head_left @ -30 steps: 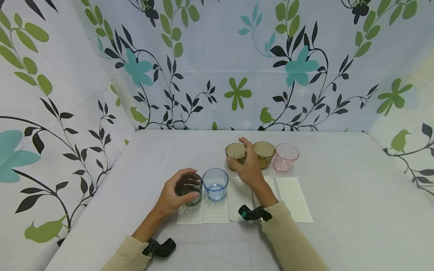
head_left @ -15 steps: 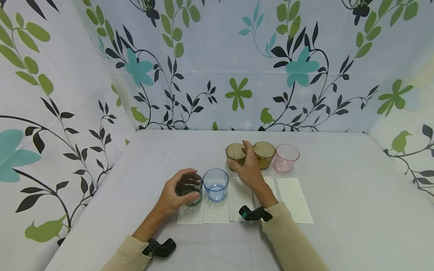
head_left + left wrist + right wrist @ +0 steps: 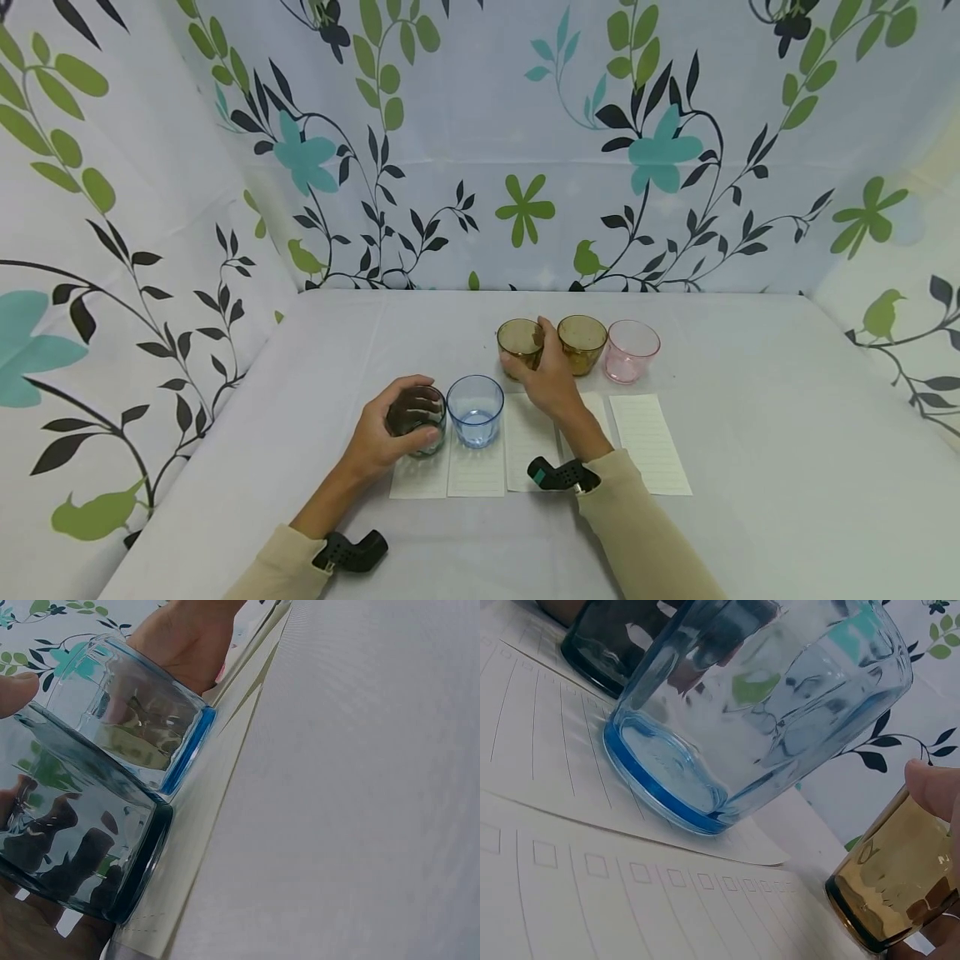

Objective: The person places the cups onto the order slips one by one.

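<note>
Both hands [image 3: 377,433] [image 3: 552,383] hold glasses [image 3: 422,412] [image 3: 519,340]; right fingers [image 3: 547,332] have lowered.

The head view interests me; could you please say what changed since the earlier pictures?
The right hand has lowered its fingers slightly, closing around the leftmost amber glass. The left hand stays around the dark glass; the blue glass, pink glass and other amber glass look unmoved.

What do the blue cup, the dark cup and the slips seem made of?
Blue cup: likely glass, glossy; see-through with bright highlights, though clear plastic could look alike.
Dark cup: likely tinted glass, smooth; shiny, translucent wall and thick base.
Slips: probably paper, matte; thin, flat, with ruled lines.
</note>
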The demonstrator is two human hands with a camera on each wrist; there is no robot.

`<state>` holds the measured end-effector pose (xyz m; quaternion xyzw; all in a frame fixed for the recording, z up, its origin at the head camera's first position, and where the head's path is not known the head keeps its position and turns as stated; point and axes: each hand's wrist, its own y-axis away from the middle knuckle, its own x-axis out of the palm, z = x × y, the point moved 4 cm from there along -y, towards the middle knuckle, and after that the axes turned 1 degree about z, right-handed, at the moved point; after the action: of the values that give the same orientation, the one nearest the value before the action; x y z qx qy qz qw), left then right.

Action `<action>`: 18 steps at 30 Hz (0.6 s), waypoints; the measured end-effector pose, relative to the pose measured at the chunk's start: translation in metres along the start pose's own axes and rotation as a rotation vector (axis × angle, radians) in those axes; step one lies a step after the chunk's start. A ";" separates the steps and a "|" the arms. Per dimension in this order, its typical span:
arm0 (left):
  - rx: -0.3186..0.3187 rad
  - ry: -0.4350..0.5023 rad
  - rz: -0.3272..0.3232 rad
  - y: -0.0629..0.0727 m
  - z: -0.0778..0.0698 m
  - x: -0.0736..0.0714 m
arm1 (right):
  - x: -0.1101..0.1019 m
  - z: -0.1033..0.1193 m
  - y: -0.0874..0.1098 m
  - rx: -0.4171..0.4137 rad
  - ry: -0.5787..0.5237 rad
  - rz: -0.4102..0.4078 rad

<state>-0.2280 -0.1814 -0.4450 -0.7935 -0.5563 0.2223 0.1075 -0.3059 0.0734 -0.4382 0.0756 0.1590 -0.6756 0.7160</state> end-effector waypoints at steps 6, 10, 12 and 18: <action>0.007 0.005 0.000 -0.001 -0.001 0.000 | 0.000 -0.002 0.000 -0.016 -0.018 -0.003; 0.002 -0.005 -0.002 -0.001 0.000 0.000 | 0.000 -0.003 -0.001 -0.025 -0.024 -0.011; 0.000 -0.009 -0.003 -0.001 0.001 0.000 | 0.000 -0.003 -0.001 -0.022 -0.019 -0.016; -0.002 -0.009 -0.001 0.001 0.001 0.000 | 0.002 -0.005 -0.001 0.008 -0.002 -0.039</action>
<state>-0.2279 -0.1816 -0.4460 -0.7923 -0.5573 0.2252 0.1045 -0.3069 0.0731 -0.4430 0.0744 0.1569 -0.6901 0.7025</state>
